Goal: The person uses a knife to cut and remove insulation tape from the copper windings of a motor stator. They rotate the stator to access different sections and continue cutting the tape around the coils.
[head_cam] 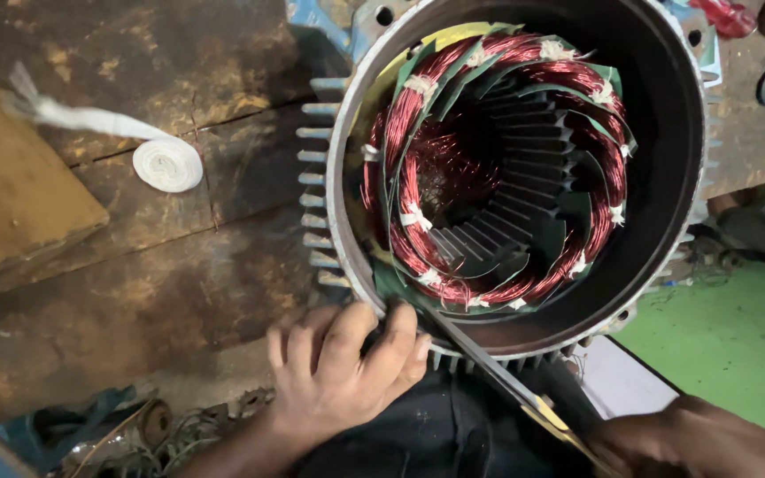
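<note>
Stator housing (524, 168) sits just above your left hand (343, 372) — fingers (396, 336) curled on its rim; your right hand (692, 438) grips a flat blade (489, 367) — fingers closed.

The motor stator housing (524, 168) fills the upper right of the frame, standing open-end up on the tabletop (135, 265). Inside it the copper windings (498, 168) ring the bore. A roll of tape (167, 165) lies on the tabletop to the upper left, its loose end trailing toward the left edge. At lower centre the left hand (347, 363) rests against the housing's near rim. From the right hand (692, 438), lower right, a flat blade (489, 367) slants up to that rim.
</note>
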Tool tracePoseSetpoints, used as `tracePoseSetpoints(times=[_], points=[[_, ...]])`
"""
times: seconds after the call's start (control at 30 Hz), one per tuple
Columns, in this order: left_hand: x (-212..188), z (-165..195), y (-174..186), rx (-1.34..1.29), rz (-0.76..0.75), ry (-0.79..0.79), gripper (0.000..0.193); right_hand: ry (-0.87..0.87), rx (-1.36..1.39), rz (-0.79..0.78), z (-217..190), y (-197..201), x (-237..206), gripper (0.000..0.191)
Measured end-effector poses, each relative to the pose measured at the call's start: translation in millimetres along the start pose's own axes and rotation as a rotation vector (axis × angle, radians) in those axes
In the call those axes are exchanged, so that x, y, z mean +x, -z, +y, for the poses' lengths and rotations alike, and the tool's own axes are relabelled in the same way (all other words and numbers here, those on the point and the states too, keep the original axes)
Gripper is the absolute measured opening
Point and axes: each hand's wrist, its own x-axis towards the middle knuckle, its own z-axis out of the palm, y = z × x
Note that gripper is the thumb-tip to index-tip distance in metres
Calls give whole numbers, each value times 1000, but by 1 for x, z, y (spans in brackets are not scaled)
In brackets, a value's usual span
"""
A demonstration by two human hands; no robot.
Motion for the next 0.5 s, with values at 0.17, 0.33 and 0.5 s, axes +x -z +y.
tracePoseSetpoints(times=[0.17,0.33,0.5], points=[[-1,0,-1,15,-22,-17,23,77,190,56,-45,13,-1,28],[1,-2,0,6,-35,-35,22,185,466,45,-50,13,8,34],[5,-1,0,23,-53,-28,23,58,526,-87,-36,6,24,31]])
